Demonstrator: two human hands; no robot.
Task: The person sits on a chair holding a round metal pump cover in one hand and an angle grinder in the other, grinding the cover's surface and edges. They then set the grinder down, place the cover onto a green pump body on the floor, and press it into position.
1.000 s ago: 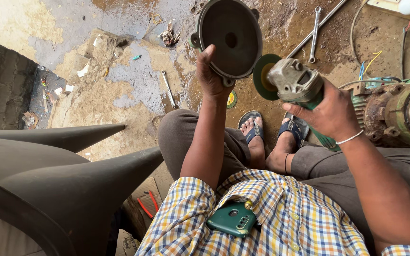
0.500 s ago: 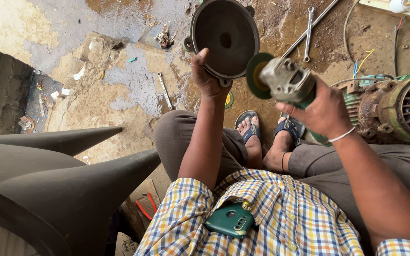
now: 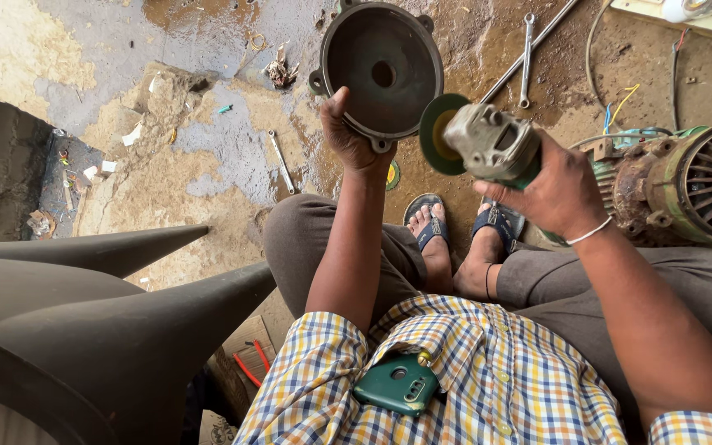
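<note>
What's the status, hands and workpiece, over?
Left hand grips round motor end cover, held up. Right hand holds angle grinder, disc beside cover's rim. Nothing between them.

Round dark metal motor end cover with central hole and lugged rim, held upright above the feet, hollow face toward camera, grey-bodied angle grinder just right, green disc beside the cover's rim

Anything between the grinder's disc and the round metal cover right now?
Nothing. In the head view the grinder's green disc sits just beside the round metal cover rim, held by the left hand; whether they touch is unclear.
</note>
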